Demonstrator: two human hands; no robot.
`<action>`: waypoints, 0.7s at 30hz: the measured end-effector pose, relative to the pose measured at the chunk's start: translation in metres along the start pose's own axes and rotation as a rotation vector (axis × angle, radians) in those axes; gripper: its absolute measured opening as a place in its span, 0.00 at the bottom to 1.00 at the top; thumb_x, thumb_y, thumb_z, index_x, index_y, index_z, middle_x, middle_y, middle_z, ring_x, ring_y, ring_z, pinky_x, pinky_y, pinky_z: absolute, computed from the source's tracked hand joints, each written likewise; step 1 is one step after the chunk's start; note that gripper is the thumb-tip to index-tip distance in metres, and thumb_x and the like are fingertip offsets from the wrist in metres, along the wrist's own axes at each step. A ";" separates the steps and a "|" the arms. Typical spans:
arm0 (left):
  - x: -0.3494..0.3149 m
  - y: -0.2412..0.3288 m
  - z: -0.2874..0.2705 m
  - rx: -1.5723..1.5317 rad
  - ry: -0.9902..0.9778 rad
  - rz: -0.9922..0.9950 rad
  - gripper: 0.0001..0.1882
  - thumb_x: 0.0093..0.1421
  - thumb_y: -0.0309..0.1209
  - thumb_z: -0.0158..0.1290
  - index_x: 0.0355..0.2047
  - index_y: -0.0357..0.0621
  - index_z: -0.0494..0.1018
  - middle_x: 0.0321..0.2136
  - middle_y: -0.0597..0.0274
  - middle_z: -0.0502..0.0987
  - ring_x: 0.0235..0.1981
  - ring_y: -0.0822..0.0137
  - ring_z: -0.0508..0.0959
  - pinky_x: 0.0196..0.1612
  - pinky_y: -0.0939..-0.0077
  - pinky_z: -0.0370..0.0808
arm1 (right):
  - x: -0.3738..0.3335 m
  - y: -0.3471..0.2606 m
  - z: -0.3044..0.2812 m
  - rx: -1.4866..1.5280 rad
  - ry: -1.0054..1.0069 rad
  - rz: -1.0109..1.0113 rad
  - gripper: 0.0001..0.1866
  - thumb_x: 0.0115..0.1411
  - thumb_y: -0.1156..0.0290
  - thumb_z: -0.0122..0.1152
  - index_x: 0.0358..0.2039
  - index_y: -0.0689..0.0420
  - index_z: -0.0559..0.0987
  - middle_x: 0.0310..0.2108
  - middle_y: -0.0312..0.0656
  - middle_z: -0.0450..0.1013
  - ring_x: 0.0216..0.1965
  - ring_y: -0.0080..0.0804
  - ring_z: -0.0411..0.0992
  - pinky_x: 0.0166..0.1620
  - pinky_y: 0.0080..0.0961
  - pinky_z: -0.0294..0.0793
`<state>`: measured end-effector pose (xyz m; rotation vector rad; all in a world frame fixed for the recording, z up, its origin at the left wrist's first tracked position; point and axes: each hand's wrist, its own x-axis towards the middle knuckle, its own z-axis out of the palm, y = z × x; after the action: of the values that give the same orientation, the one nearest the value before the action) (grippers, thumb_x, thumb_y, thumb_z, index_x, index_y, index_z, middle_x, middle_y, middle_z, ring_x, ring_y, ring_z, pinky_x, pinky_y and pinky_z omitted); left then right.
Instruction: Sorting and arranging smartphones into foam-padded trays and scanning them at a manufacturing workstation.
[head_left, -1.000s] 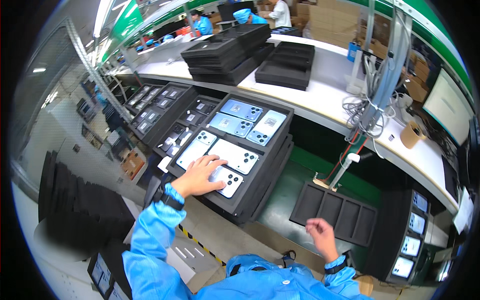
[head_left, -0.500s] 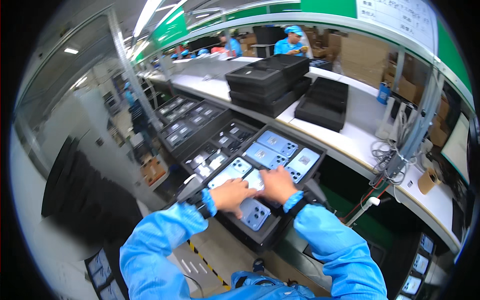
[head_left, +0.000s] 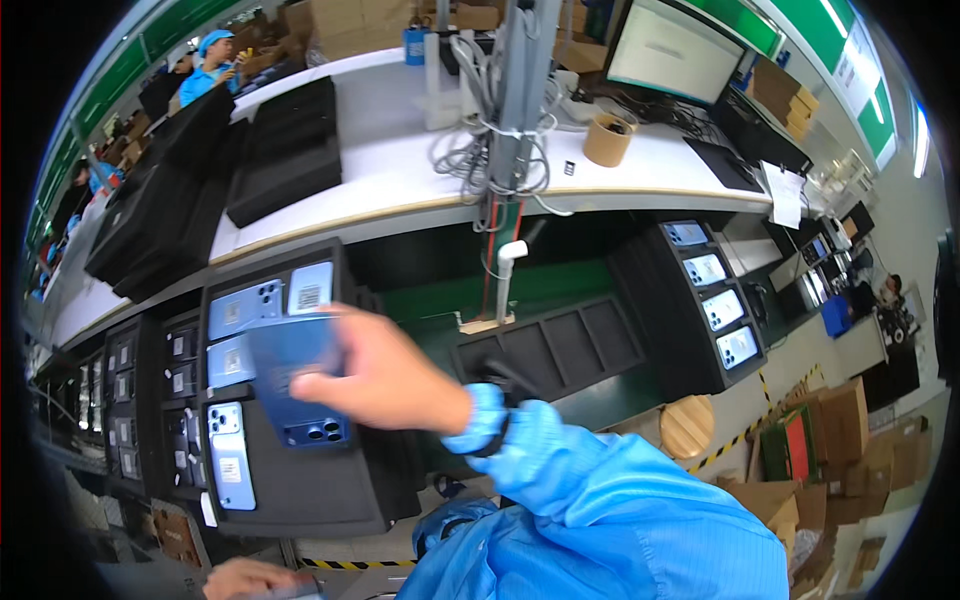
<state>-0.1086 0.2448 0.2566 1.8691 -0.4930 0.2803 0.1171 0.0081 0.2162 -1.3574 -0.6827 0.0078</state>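
Note:
My right hand (head_left: 375,372) grips a blue smartphone (head_left: 290,375), thumb on one face and fingers round the far edge. The phone's camera end points down, and it hangs over a black foam tray (head_left: 310,500). Inside that tray lie several more phones: a blue phone (head_left: 240,308) at the back, another blue phone (head_left: 312,287) beside it, and a pale blue phone (head_left: 232,470) on the left. At the lower left edge my left hand (head_left: 250,578) is partly cut off and blurred, closed about a greyish-blue thing I cannot make out.
Trays of wrapped items (head_left: 180,380) stand left of the phone tray. Black trays (head_left: 285,150) sit on the white bench behind. A post (head_left: 515,140) with tangled cables rises ahead. To the right are a stack topped by a phone tray (head_left: 690,330), a round wooden stool (head_left: 687,427) and cartons (head_left: 840,430).
The view has swung right. My hands have parted: the right has lifted a blue phone from the tray, and the left has moved away to the lower left.

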 end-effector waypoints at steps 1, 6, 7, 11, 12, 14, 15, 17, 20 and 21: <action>0.004 -0.002 0.020 -0.242 0.070 -0.053 0.09 0.62 0.24 0.54 0.40 0.35 0.66 0.26 0.36 0.77 0.26 0.48 0.80 0.28 0.59 0.80 | -0.019 -0.005 -0.027 0.136 0.093 0.059 0.20 0.54 0.65 0.69 0.44 0.61 0.74 0.34 0.42 0.76 0.34 0.32 0.75 0.38 0.30 0.75; 0.008 -0.041 0.142 -0.429 0.030 -0.542 0.23 0.54 0.42 0.64 0.41 0.34 0.73 0.31 0.60 0.79 0.31 0.70 0.78 0.35 0.77 0.74 | -0.165 0.031 -0.148 0.493 0.579 0.586 0.19 0.59 0.67 0.67 0.49 0.57 0.74 0.39 0.33 0.75 0.38 0.23 0.73 0.36 0.16 0.71; 0.024 -0.054 0.176 -0.501 -0.057 -0.609 0.34 0.52 0.49 0.66 0.47 0.33 0.69 0.35 0.64 0.77 0.34 0.75 0.76 0.38 0.78 0.73 | -0.198 0.046 -0.160 0.566 0.746 0.629 0.17 0.60 0.69 0.66 0.49 0.56 0.74 0.40 0.33 0.75 0.39 0.24 0.73 0.37 0.18 0.72; 0.068 -0.124 0.311 -0.660 -0.213 -0.815 0.17 0.63 0.30 0.56 0.49 0.34 0.69 0.40 0.63 0.76 0.42 0.74 0.75 0.47 0.77 0.73 | -0.324 0.111 -0.226 0.873 1.463 0.757 0.14 0.63 0.73 0.61 0.48 0.56 0.74 0.46 0.39 0.73 0.48 0.32 0.73 0.49 0.28 0.76; 0.067 -0.154 0.342 -0.682 -0.155 -0.884 0.13 0.64 0.27 0.52 0.48 0.35 0.69 0.39 0.63 0.76 0.41 0.74 0.75 0.46 0.77 0.73 | -0.338 0.123 -0.243 0.884 1.468 0.761 0.14 0.63 0.73 0.61 0.48 0.56 0.74 0.46 0.39 0.73 0.48 0.32 0.73 0.49 0.28 0.76; 0.059 -0.222 0.396 -0.633 -0.032 -0.982 0.11 0.65 0.27 0.50 0.47 0.35 0.70 0.39 0.61 0.77 0.39 0.71 0.76 0.45 0.74 0.74 | -0.363 0.141 -0.275 1.015 1.579 0.631 0.15 0.62 0.73 0.61 0.50 0.55 0.73 0.46 0.39 0.73 0.50 0.34 0.72 0.55 0.29 0.75; 0.055 -0.257 0.419 -0.579 0.003 -0.987 0.11 0.65 0.28 0.50 0.45 0.35 0.70 0.39 0.60 0.77 0.39 0.70 0.76 0.45 0.73 0.74 | -0.368 0.149 -0.293 1.042 1.574 0.600 0.16 0.63 0.72 0.61 0.50 0.54 0.73 0.48 0.39 0.72 0.51 0.35 0.71 0.57 0.30 0.73; 0.059 -0.299 0.453 -0.419 0.101 -0.997 0.10 0.66 0.26 0.49 0.46 0.35 0.70 0.39 0.59 0.77 0.39 0.68 0.77 0.45 0.71 0.74 | -0.370 0.167 -0.324 1.113 1.575 0.543 0.16 0.64 0.71 0.59 0.52 0.55 0.72 0.50 0.41 0.72 0.54 0.36 0.70 0.60 0.33 0.71; 0.087 -0.317 0.493 -0.327 0.160 -1.020 0.12 0.65 0.24 0.48 0.49 0.35 0.69 0.40 0.56 0.77 0.40 0.66 0.77 0.45 0.71 0.74 | -0.365 0.191 -0.365 1.146 1.555 0.488 0.18 0.66 0.69 0.57 0.54 0.60 0.70 0.54 0.44 0.70 0.57 0.39 0.69 0.64 0.36 0.67; 0.101 -0.315 0.502 -0.295 0.127 -1.041 0.16 0.65 0.22 0.48 0.52 0.35 0.67 0.42 0.54 0.77 0.41 0.65 0.78 0.45 0.71 0.74 | -0.363 0.200 -0.376 1.168 1.563 0.524 0.17 0.67 0.68 0.56 0.53 0.59 0.70 0.53 0.43 0.71 0.56 0.39 0.70 0.62 0.35 0.69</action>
<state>0.1044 -0.1561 -0.1385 1.5741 0.5220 -0.3543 0.0687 -0.4179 -0.1434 -0.0883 0.9298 -0.1881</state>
